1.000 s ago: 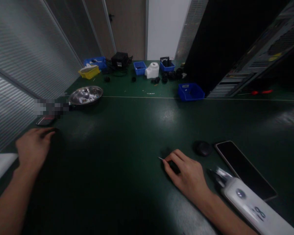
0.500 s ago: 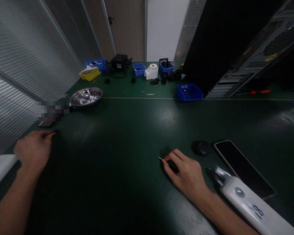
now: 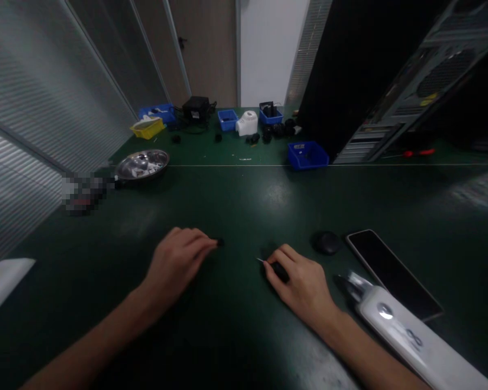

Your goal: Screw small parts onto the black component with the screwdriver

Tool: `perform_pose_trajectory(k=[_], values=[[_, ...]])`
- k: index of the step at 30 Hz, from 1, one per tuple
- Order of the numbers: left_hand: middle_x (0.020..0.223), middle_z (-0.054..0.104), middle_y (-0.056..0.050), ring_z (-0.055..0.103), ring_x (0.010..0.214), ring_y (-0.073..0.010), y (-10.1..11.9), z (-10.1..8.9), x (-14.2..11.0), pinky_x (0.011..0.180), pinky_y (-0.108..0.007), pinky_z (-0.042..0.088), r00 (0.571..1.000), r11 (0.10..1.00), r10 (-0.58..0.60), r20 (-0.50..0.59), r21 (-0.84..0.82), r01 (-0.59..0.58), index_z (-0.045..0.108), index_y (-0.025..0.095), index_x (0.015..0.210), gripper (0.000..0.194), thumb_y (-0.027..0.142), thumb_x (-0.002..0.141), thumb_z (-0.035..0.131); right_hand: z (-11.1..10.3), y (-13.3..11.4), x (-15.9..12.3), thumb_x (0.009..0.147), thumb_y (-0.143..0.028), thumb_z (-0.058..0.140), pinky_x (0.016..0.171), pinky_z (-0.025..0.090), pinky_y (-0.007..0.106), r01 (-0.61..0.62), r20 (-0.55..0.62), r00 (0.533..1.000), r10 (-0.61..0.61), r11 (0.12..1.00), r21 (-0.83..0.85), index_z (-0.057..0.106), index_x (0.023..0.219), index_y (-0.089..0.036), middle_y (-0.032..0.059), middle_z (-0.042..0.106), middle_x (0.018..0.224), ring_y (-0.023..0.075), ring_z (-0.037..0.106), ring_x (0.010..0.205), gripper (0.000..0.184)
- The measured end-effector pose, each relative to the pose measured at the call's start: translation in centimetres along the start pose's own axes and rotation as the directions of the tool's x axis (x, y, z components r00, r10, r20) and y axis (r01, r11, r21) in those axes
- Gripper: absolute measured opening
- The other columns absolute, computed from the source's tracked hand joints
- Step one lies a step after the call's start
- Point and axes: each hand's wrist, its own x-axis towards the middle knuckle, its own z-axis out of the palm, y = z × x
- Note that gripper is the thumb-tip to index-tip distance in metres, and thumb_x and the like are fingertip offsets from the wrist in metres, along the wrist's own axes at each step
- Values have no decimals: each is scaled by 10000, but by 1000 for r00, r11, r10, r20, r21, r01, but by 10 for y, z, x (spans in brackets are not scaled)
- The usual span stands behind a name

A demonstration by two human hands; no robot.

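Observation:
My left hand (image 3: 178,255) is closed in a pinch on a small black part (image 3: 220,242), held out from the fingertips over the green table; its exact kind is too small to tell. To its right, my right hand (image 3: 299,279) rests low on the table, fingers wrapped round a black-handled screwdriver (image 3: 281,272). The thin metal tip points left, towards the left hand, and a gap separates the two hands. A round black object (image 3: 327,242) lies just beyond the right hand.
A phone (image 3: 394,273) and a white device marked 18 (image 3: 415,336) lie on the right. A metal bowl (image 3: 124,172) with small pieces stands back left. Blue bins (image 3: 308,157), a yellow bin (image 3: 147,130) and a white housing (image 3: 247,124) line the back. A computer case (image 3: 350,81) stands back right.
My left hand has moved right from the table's far left to near the middle, carrying the small black part. The right hand stays nearly in place; the view has shifted slightly.

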Motion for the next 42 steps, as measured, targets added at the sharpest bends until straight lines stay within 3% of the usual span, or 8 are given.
perform_pose_trajectory(k=[2, 4, 9, 15, 19, 27, 37, 42], values=[[975, 708, -41, 605, 837, -175, 33, 23, 11, 768, -334, 440, 992, 988, 123, 22, -91, -121, 720, 199, 1065, 212, 163, 1016, 517, 0, 0, 0, 1025, -361, 514, 651, 365, 266, -2, -9, 1000, 2, 1000, -9, 643, 909, -234, -2, 639, 927, 139, 613, 752, 215], [969, 701, -51, 599, 837, -181, 49, 42, 14, 754, -337, 459, 980, 973, 199, 15, -126, -196, 709, 169, 1065, 218, 125, 1008, 503, 1, 0, 0, 1024, -352, 520, 655, 364, 269, -3, -20, 1000, 3, 1000, -6, 642, 907, -237, -6, 635, 922, 141, 614, 762, 204], [1168, 674, -93, 599, 1058, -220, 46, 63, 13, 888, -373, 518, 978, 964, 185, -100, -177, -201, 688, 147, 1115, 198, 117, 997, 532, 0, 0, 1, 1020, -337, 531, 639, 366, 264, -29, -44, 999, 30, 999, 39, 638, 907, -233, -11, 630, 919, 129, 608, 744, 187], [1117, 690, -60, 614, 1049, -174, 38, 65, 18, 929, -344, 542, 995, 880, 99, -11, -466, -93, 669, 168, 1152, 188, 150, 1010, 547, -3, -3, 1, 1019, -320, 519, 661, 398, 263, 11, -79, 997, -2, 994, 113, 647, 901, -220, 7, 636, 906, 128, 615, 759, 202], [1149, 691, -68, 617, 1068, -181, 35, 65, 18, 940, -362, 550, 997, 836, 71, 30, -547, -43, 661, 190, 1243, 254, 177, 1012, 556, -3, -3, 1, 1019, -318, 512, 636, 398, 264, 20, -51, 999, -15, 996, 87, 654, 900, -219, 19, 647, 904, 130, 616, 734, 211], [1122, 707, -67, 633, 1053, -176, 34, 69, 17, 904, -332, 559, 987, 803, 162, 21, -584, -120, 720, 194, 1160, 232, 147, 1003, 556, 0, -1, 0, 1032, -306, 503, 676, 415, 262, 75, 3, 997, -76, 990, 120, 627, 935, -220, 10, 635, 928, 132, 627, 777, 180], [1112, 712, -63, 653, 1031, -163, 34, 61, 20, 902, -319, 565, 990, 768, 134, 35, -635, -81, 738, 193, 1135, 217, 149, 990, 583, -1, 1, 2, 1050, -301, 484, 687, 460, 245, 103, 13, 994, -108, 973, 207, 621, 958, -210, 21, 626, 928, 122, 618, 772, 189], [1093, 704, -84, 639, 1017, -180, 35, 61, 19, 867, -332, 561, 983, 800, 177, 53, -589, -113, 729, 174, 1153, 228, 149, 1000, 561, -2, -1, 1, 1051, -283, 463, 652, 452, 253, 153, 38, 987, -158, 983, 101, 630, 970, -207, 24, 624, 934, 125, 618, 762, 201]])
